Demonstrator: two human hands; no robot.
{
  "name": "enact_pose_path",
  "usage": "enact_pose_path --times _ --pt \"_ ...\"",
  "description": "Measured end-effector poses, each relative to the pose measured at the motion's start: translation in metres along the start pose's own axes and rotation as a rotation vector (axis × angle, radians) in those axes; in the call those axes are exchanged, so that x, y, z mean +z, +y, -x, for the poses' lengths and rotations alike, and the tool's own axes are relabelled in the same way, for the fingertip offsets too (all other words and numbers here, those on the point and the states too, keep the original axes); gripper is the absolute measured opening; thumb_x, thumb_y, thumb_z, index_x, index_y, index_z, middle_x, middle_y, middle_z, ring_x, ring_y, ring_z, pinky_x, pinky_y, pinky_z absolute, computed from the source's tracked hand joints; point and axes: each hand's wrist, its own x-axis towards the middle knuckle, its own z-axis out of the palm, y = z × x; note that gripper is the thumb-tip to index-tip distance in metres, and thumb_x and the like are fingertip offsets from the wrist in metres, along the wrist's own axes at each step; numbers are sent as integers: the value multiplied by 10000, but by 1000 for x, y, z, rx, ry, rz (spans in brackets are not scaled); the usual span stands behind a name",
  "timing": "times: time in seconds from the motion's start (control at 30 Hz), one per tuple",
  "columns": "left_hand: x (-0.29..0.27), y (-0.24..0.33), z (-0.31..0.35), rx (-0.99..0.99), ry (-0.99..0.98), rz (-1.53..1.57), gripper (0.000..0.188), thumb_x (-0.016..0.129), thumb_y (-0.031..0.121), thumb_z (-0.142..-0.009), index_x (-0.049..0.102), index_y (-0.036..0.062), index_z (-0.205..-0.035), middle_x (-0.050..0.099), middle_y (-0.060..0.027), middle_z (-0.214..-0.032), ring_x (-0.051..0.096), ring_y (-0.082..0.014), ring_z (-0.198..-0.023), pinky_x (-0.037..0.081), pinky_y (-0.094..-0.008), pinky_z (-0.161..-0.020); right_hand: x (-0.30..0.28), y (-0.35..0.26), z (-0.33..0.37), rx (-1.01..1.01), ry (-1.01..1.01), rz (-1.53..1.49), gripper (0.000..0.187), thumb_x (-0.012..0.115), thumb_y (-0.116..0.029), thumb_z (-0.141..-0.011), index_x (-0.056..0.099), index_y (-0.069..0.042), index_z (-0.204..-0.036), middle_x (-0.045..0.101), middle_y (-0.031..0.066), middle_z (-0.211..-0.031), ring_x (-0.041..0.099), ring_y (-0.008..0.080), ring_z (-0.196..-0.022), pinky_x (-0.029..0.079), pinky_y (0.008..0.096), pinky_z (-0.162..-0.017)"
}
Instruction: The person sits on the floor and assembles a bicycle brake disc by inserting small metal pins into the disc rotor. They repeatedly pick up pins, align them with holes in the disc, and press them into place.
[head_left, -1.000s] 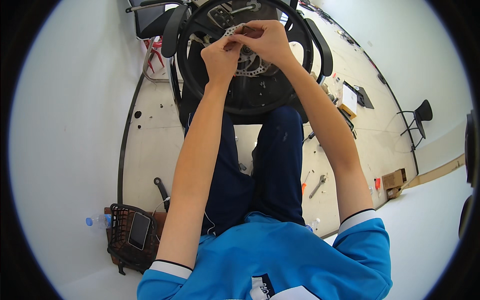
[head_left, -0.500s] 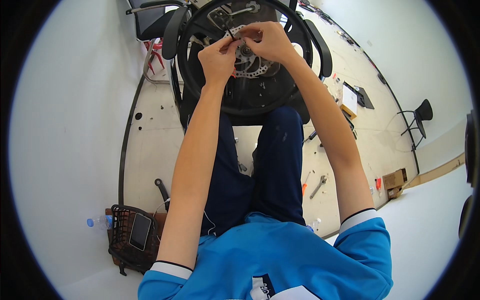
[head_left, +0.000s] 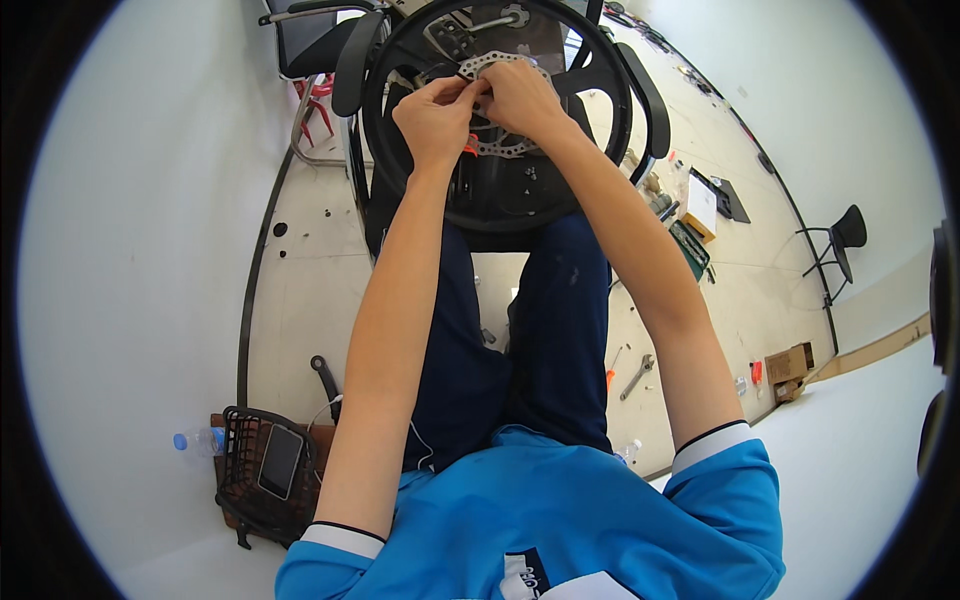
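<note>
The left hand (head_left: 435,125) has thumb and index finger closed in a tight pinch, with a thin dark piece (head_left: 464,76) showing at the fingertips; whether the pinch holds that piece or something smaller cannot be told. The right hand (head_left: 518,97) is curled, palm down, its fingertips meeting the left's; what it grips is hidden. Both hands are over the upper left part of a perforated brake rotor (head_left: 512,147) at the centre of a black spoked wheel (head_left: 622,105). A small orange piece (head_left: 470,144) shows just beside the left hand, near the rotor's lower edge. Several small metal screws (head_left: 531,175) lie below the rotor. The wheel lies flat, between the two armrests (head_left: 355,65) of a black chair, above the person's knees. Farther out, on the floor to the right, are an adjustable wrench (head_left: 636,378), an orange-handled screwdriver (head_left: 611,372) and a green tray (head_left: 690,250) of tools. To the left, a crank arm (head_left: 324,380) lies near a black basket (head_left: 236,470), which holds a smartphone (head_left: 282,462).
</note>
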Motion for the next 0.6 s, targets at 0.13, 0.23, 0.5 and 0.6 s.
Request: enact_pose_path --times 0.13,0.23,0.5,0.6 --pt "-5 7 2 103 103 111 134 811 99 -817 760 -23 -835 738 -55 -725 685 -93 -646 516 -214 -610 -11 2 1 -41 58 -76 173 715 -127 -759 736 -22 -895 705 161 -788 692 328 -750 549 408 -710" --pt "-12 3 2 16 93 153 122 801 75 -836 754 -29 -877 745 -63 -790 689 -91 -708 525 -208 -671 -35 0 19 -115 276 -238 169 732 -138 -788 741 -20 -908 718 134 -787 717 263 -747 556 345 -708" --pt "-4 -3 3 4 53 37 152 798 118 -840 743 -22 -864 734 -62 -756 694 -108 -687 525 -225 -662 14 61 146 329 -159 -235 154 722 -134 -760 746 -31 -872 722 162 -822 716 305 -784 571 385 -753" --pt "3 -5 8 47 49 15 152 804 138 -831 746 -2 -844 725 -50 -713 692 -112 -653 520 -237 -638 51 62 138 238 -329 -111 145 713 -153 -744 757 -74 -858 724 166 -843 697 357 -849 571 434 -788"
